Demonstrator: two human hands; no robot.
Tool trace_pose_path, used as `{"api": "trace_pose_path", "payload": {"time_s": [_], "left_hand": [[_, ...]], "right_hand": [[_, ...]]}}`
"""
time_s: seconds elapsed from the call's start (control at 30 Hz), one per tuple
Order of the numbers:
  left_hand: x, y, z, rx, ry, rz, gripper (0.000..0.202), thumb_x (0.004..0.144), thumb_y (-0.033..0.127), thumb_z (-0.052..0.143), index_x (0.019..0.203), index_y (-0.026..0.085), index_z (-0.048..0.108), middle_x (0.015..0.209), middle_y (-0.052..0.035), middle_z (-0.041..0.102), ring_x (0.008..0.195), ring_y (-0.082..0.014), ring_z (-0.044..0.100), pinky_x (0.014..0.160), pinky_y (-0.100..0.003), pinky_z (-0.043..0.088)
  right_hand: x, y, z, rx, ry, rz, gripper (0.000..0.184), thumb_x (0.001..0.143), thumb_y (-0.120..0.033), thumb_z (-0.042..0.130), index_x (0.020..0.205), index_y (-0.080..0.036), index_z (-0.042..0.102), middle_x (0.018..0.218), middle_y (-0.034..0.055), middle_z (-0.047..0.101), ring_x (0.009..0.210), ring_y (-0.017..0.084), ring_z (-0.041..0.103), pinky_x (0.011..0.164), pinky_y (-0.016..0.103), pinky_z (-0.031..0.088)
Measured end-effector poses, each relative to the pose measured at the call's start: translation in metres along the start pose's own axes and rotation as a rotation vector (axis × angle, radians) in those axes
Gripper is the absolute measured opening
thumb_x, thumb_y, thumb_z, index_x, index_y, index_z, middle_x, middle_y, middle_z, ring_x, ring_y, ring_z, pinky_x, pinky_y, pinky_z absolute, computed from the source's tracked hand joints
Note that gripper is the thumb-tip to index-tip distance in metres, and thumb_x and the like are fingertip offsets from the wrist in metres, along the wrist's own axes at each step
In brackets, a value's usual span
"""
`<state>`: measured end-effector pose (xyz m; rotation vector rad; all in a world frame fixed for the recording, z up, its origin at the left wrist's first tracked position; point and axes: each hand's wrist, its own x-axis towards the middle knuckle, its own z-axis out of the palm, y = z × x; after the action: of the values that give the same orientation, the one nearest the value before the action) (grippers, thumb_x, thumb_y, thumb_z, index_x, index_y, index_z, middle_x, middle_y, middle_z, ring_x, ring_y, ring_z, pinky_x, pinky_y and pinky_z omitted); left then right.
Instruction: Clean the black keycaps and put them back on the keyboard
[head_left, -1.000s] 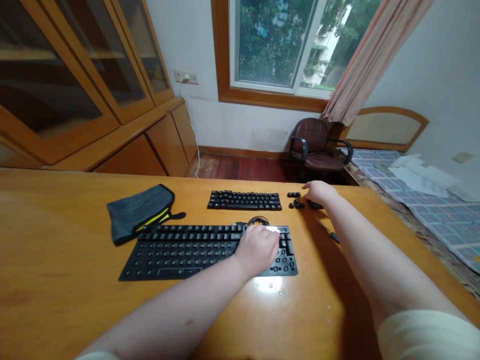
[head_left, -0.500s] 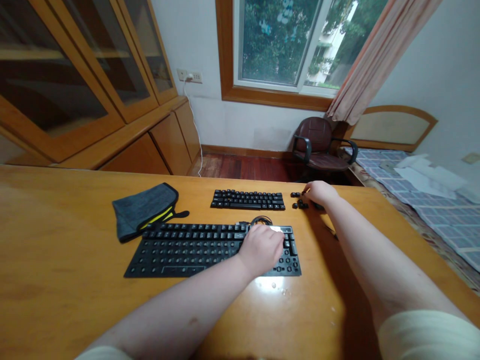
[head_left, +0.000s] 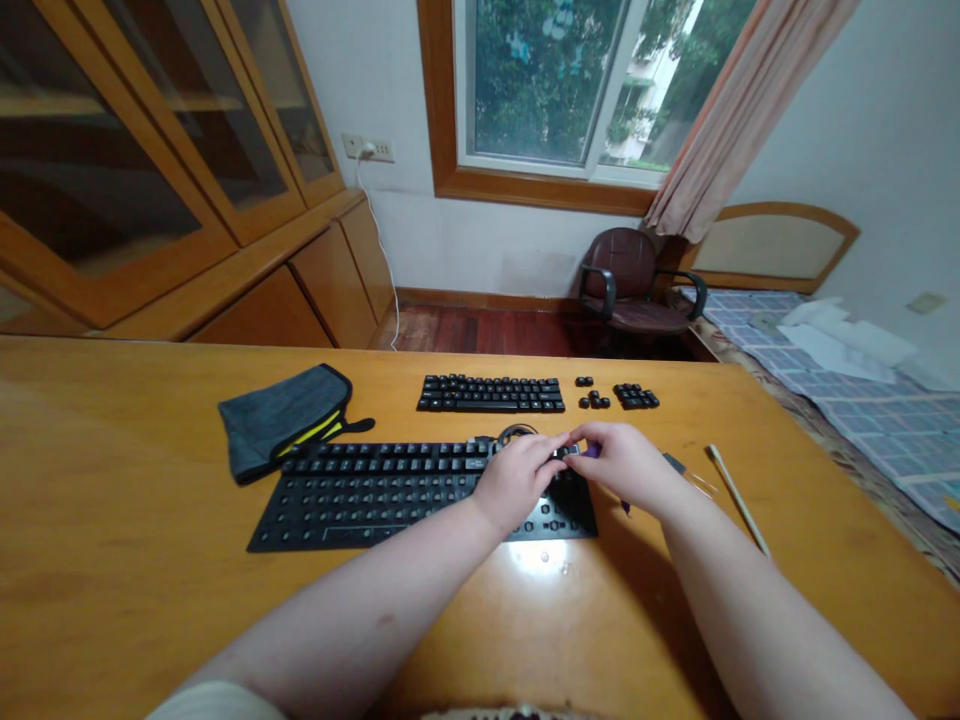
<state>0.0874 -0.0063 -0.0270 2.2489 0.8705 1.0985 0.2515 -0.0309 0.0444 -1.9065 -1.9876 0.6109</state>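
Observation:
A black keyboard [head_left: 375, 500] lies on the wooden table, with caps along its upper rows and bare switches below. My left hand [head_left: 517, 482] rests over its right part, thumb and forefinger pointing right. My right hand [head_left: 619, 460] meets it at the upper right corner, fingers bent in a pinch. A small dark keycap [head_left: 564, 452] shows between the fingertips of both hands, mostly hidden. Behind the keyboard lie a block of black keycaps [head_left: 491, 394] in rows and a smaller keycap group [head_left: 636, 396]. Something purple [head_left: 592, 450] shows partly beneath my right hand.
A folded grey cloth [head_left: 289, 415] with yellow edging lies at the keyboard's upper left. A coiled black cable [head_left: 519, 431] sits behind it. To the right are a thin pale stick [head_left: 739, 500] and a small brush-like thing [head_left: 686, 472]. Beyond the table stands a chair [head_left: 626, 275].
My right hand has come back from the loose keycaps at the far right to the keyboard's upper right corner, beside my left hand. The left fingers now point towards it.

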Motion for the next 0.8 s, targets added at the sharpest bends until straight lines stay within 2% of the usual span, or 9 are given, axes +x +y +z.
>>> {"api": "trace_pose_path", "payload": {"time_s": [0.17, 0.33, 0.47, 0.57, 0.7, 0.8], "left_hand": [[0.002, -0.001, -0.001, -0.058, 0.008, 0.002, 0.022, 0.080, 0.022, 0.057, 0.100, 0.023, 0.065, 0.096, -0.0029, 0.068, 0.088, -0.0149, 0.062, 0.083, -0.029, 0.051], [0.006, -0.002, -0.003, -0.102, 0.025, -0.061, 0.013, 0.075, 0.019, 0.063, 0.087, 0.021, 0.069, 0.087, -0.0016, 0.070, 0.083, -0.0150, 0.063, 0.081, -0.028, 0.052], [0.006, -0.004, 0.000, -0.201, 0.110, -0.161, 0.017, 0.075, 0.019, 0.062, 0.091, 0.020, 0.066, 0.089, -0.0037, 0.068, 0.082, -0.0158, 0.064, 0.079, -0.031, 0.054], [0.005, -0.004, 0.004, -0.360, 0.193, -0.241, 0.023, 0.074, 0.019, 0.063, 0.097, 0.017, 0.063, 0.093, -0.0058, 0.066, 0.081, -0.0157, 0.065, 0.076, -0.032, 0.056], [0.005, -0.001, 0.003, -0.478, 0.248, -0.317, 0.018, 0.072, 0.017, 0.064, 0.090, 0.015, 0.065, 0.091, -0.0061, 0.067, 0.081, -0.0161, 0.065, 0.078, -0.031, 0.056], [0.006, 0.001, 0.000, -0.445, 0.306, -0.309, 0.017, 0.072, 0.017, 0.065, 0.088, 0.016, 0.067, 0.090, -0.0060, 0.067, 0.083, -0.0166, 0.065, 0.079, -0.032, 0.055]], "right_hand": [[0.004, 0.004, 0.005, 0.104, -0.016, 0.013, 0.017, 0.067, -0.028, 0.059, 0.078, -0.022, 0.069, 0.061, -0.0013, 0.061, 0.059, 0.014, 0.055, 0.055, 0.023, 0.040], [0.010, 0.016, 0.003, 0.255, -0.065, -0.045, 0.016, 0.067, -0.031, 0.061, 0.078, -0.021, 0.068, 0.064, -0.0005, 0.061, 0.064, 0.016, 0.057, 0.061, 0.027, 0.043], [0.018, 0.027, 0.010, 0.617, 0.076, -0.037, 0.029, 0.069, -0.028, 0.059, 0.096, -0.021, 0.057, 0.081, 0.0014, 0.063, 0.075, 0.018, 0.060, 0.068, 0.031, 0.046], [0.022, 0.028, 0.023, 0.933, 0.110, -0.055, 0.031, 0.067, -0.022, 0.059, 0.097, -0.022, 0.050, 0.090, 0.0026, 0.063, 0.083, 0.017, 0.060, 0.074, 0.032, 0.047], [0.020, 0.021, 0.038, 1.088, 0.046, -0.052, 0.030, 0.072, -0.026, 0.058, 0.102, -0.022, 0.054, 0.101, 0.0044, 0.064, 0.086, 0.016, 0.061, 0.078, 0.031, 0.046], [0.019, 0.020, 0.043, 1.122, 0.030, -0.021, 0.031, 0.074, -0.030, 0.060, 0.104, -0.021, 0.059, 0.104, 0.0053, 0.065, 0.086, 0.017, 0.061, 0.079, 0.031, 0.046]]}}
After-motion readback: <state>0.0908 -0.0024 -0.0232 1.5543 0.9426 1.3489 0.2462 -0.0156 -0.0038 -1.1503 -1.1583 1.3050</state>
